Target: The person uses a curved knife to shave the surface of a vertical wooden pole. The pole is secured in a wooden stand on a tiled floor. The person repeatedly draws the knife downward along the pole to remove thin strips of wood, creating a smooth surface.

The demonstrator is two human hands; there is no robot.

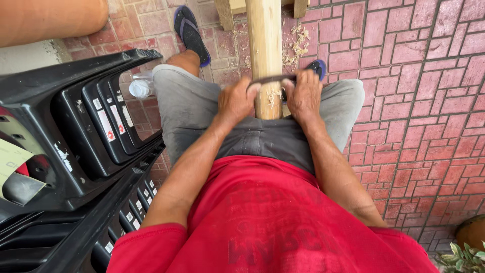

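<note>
Wooden pole (264, 45) ran from my lap straight out ahead of me, its near end resting between my thighs and its far end passing beyond the top edge of the view, where a wooden frame (228, 9) stood on the paving. It was pale, round and smooth, with small curls of shaving clinging to it just below my hands.

Across the pole lay a dark, flat blade (273, 79), set crosswise. My left hand (236, 101) was closed tight around the blade's left end, fingers wrapped over and the knuckles up. My right hand (304, 96) was closed the same way on the right end, so both fists gripped the tool with the pole between them, each hand pressed just beside the wood.

I sat in grey shorts (202, 108) and a red shirt (268, 217), knees spread to either side of the pole. A blue sandal (191, 33) was on my left foot, and the toe of another (318, 66) showed just past my right hand. Wood shavings (299, 45) lay scattered on the red brick paving (419, 101) to the right of the pole. To my left stood a stack of black plastic chairs (76, 151), and a white bottle (140, 87) lay near my left knee.
</note>
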